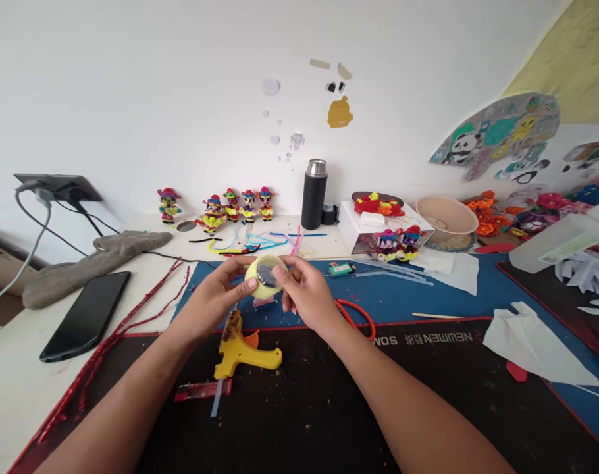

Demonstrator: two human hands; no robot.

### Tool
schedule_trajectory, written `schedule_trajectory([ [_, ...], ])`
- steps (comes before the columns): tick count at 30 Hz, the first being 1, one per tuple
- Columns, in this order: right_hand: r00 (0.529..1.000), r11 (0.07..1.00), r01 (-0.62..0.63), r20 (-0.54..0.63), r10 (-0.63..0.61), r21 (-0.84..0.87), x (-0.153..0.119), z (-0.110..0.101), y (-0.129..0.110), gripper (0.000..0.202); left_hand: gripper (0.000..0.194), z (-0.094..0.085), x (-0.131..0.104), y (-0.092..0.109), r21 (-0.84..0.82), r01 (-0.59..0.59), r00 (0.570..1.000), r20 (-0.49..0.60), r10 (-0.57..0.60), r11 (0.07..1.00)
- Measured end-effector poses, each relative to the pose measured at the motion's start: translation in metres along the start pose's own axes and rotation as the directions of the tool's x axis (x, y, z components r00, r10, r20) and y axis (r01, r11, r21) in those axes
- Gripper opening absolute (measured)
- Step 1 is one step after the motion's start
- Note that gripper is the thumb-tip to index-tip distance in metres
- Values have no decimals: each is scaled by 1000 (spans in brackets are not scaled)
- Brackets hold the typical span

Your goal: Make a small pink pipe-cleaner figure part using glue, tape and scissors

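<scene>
A small round pale-yellow item (pixel 262 277) with a clear top and something dark inside is held up over the mats, near the middle of the view. My left hand (pixel 224 288) grips its left side, thumb on the near edge. From the right, my right hand (pixel 304 288) holds it too, its thumb on the clear top. Just below them a yellow glue gun (pixel 247 354) lies on the black mat (pixel 324 408), a clear glue stick poking out of its back end. Beside that stick is a red lighter-like object (pixel 193 391). A pinkish piece shows partly under the round item.
Several small figures (pixel 213 212) stand along the wall behind, left of a black thermos (pixel 314 195). A phone (pixel 86 316) and red twisted stems (pixel 131 321) lie left. Right are a white box (pixel 351 227), a beige bowl (pixel 446 216), white paper (pixel 536 342) and a red-orange loop (pixel 361 317).
</scene>
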State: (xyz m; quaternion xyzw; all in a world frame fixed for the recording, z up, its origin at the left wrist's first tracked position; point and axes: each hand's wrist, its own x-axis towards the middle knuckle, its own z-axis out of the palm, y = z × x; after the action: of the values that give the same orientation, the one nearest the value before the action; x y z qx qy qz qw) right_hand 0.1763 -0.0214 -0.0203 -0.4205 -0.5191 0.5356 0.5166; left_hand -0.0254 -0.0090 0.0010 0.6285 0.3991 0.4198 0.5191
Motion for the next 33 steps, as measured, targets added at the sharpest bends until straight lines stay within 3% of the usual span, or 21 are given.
schedule_trajectory([
  [2,1000,999,19,-12,-20,-39,0,-1,0,52,56,-1,0,2,109,-38,998,-41,43,993],
  [4,999,995,44,-27,-46,-88,0,-3,0,50,58,0,-1,4,137,-59,998,-10,61,989],
  [7,996,987,65,-44,-73,-149,1,-5,1,47,52,1,-1,4,155,-101,994,46,95,983],
  [11,995,983,80,-44,-89,-165,1,-6,3,47,44,1,-1,-1,210,-178,984,30,175,961],
  [17,996,982,69,-37,-77,-174,0,-4,1,49,50,1,-3,-8,287,-141,990,37,136,947],
  [24,998,979,57,-23,-63,-195,-3,-2,-2,53,44,2,-3,-6,567,-120,980,-66,190,815],
  [29,998,979,45,-22,-51,-201,-2,-3,-2,55,41,2,-2,-4,560,-97,979,-97,181,823],
  [33,999,982,22,-24,-27,-187,-3,-3,-1,56,36,2,-3,-4,455,-55,979,-152,139,889],
])
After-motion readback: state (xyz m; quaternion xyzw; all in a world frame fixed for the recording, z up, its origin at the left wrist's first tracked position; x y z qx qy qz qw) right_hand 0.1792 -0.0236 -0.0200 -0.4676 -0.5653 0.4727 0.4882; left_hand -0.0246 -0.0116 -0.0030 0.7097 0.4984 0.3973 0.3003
